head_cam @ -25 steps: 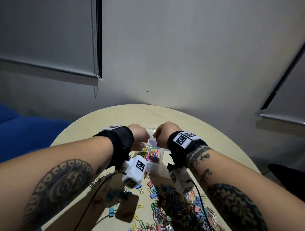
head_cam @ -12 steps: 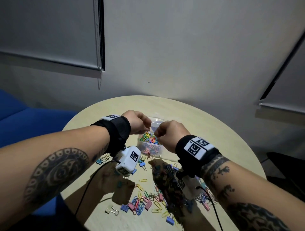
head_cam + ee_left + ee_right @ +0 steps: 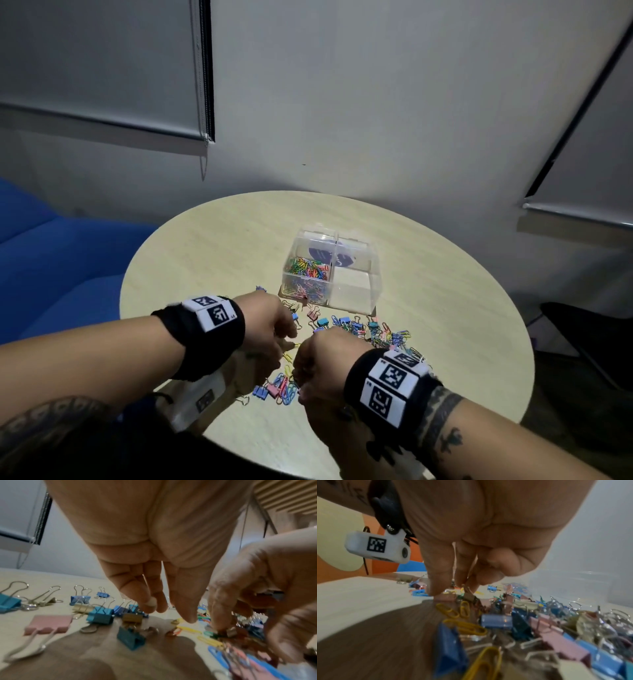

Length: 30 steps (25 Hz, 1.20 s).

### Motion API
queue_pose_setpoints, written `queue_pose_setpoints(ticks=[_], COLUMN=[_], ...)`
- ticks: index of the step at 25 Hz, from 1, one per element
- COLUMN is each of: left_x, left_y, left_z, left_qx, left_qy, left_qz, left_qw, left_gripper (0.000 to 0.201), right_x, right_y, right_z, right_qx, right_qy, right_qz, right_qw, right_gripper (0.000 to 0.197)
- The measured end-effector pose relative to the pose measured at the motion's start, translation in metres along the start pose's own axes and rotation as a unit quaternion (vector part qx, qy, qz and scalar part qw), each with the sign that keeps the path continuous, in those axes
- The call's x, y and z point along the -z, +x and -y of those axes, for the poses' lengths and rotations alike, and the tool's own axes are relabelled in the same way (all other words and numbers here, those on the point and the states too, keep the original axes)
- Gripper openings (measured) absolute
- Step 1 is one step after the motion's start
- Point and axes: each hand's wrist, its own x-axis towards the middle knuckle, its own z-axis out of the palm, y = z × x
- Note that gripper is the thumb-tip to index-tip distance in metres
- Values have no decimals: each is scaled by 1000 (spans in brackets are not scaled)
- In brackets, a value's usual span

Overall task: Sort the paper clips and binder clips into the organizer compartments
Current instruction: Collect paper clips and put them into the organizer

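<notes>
A clear four-part organizer (image 3: 356,294) stands mid-table, its front-left compartment holding several coloured paper clips (image 3: 306,274). A mixed pile of binder clips and paper clips (image 3: 363,329) lies in front of it. Both hands hover over the pile's near end. My left hand (image 3: 169,612) hangs fingers down, thumb and fingers apart, holding nothing, just above blue binder clips (image 3: 100,615). My right hand (image 3: 453,588) pinches a small gold binder clip (image 3: 470,597) at the pile's edge, beside yellow paper clips (image 3: 448,610).
The round pale wood table (image 3: 445,342) has bare surface left and right of the pile. A pink binder clip (image 3: 49,622) and a teal one (image 3: 131,639) lie loose near my left hand. A blue sofa (image 3: 51,267) sits left, a dark chair (image 3: 589,342) right.
Both hands have drawn back from above the organizer's paper clip compartment and dropped to the loose pile in front of it. The right fingers now pinch a small binder clip.
</notes>
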Motion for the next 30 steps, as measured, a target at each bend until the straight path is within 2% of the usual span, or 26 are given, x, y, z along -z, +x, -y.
queue_pose_setpoints(ticks=[2, 4, 6, 9, 12, 16, 20, 23, 26, 30], left_x=[-5, -9, -11, -12, -12, -14, -16, -18, -18, -13], left_y=[-1, 0, -2, -2, -3, -2, -1, 1, 2, 4], left_z=[-3, -7, -8, -7, -6, -5, -6, -4, -5, 0], left_qx=[-24, -53, -56, -46, -42, -34, -40, -40, -47, -49], left_qy=[58, 116, 121, 88, 89, 90, 103, 109, 105, 40], left_qz=[23, 38, 27, 4, -12, -15, 8, 12, 18, 3], left_qw=[998, 991, 991, 995, 995, 995, 994, 993, 993, 998], left_gripper=[44, 29, 15, 23, 25, 29, 21, 18, 18, 15], right_x=[-3, -1, 2, 3, -2, -13, -11, -10, -10, 7], right_y=[-1, 0, -1, -5, -6, -3, 4, 8, 6, -2], right_z=[2, 1, -2, -6, 1, 15, 10, 6, 2, -13], right_qx=[12, 3, -14, -12, 25, 51, 36, 39, 42, -2], right_qy=[-34, -64, -89, -59, -23, -70, -39, -61, -82, -3], right_qz=[-21, -32, -22, -44, -54, -31, -49, -53, -56, -96], right_qw=[999, 997, 996, 997, 998, 996, 997, 996, 994, 995], right_gripper=[17, 18, 25, 31, 24, 31, 27, 18, 18, 14])
